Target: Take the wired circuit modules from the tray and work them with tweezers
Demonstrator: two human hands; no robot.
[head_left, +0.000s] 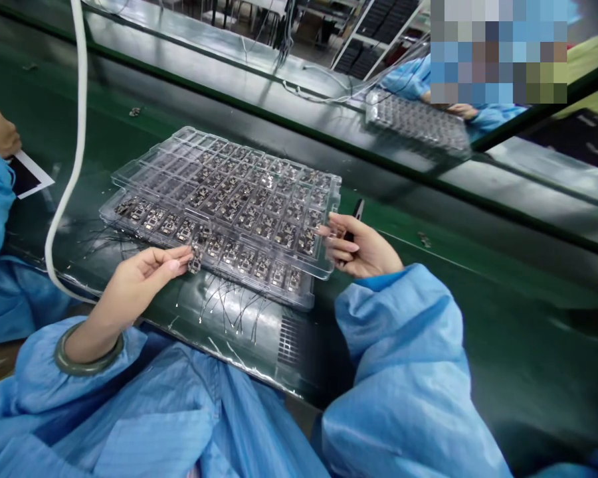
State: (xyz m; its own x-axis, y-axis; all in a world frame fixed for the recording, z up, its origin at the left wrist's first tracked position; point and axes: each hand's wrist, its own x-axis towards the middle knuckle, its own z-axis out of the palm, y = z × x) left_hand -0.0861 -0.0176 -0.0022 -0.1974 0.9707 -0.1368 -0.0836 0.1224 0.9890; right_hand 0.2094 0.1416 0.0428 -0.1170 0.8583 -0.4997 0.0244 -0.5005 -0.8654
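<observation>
The loose blue smock (179,411) has faint stripes and long, wrinkled sleeves (403,358). A dull-green bangle (90,369) circles the left wrist (87,342).

The only view looks from the person's head, forward and down past the blue sleeves (403,372) onto the bench (508,299), near enough that the trays (152,174) sit mid-frame. It is tilted, the bench edge sloping down rightward, and reaches a background rack (373,40).
</observation>
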